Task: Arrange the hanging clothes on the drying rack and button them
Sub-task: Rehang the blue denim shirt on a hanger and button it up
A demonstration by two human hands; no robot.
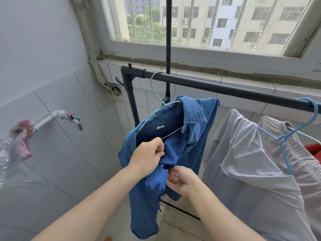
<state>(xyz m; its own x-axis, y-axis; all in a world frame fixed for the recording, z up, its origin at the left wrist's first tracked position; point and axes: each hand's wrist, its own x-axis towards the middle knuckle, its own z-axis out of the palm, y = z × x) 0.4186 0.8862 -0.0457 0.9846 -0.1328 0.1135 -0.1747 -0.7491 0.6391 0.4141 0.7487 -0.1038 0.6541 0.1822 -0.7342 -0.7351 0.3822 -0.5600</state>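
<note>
A blue denim shirt [196, 119] hangs crookedly on a pale green wire hanger [153, 87] hooked over the dark rail of the drying rack [225, 86]. My left hand [147, 157] pinches the shirt's front edge just below the hanger's bottom wire. My right hand [180, 180] grips the bunched blue fabric from underneath, a little lower and to the right. To the right, a light grey shirt [243, 162] hangs on a blue hanger [295, 131] on the same rail.
A second grey ribbed garment [286, 150] hangs at the far right with something red [312, 147] behind it. A tap [73, 118] sticks out of the tiled wall on the left, above a blurred pink cloth [20, 140]. A window sill runs behind the rack.
</note>
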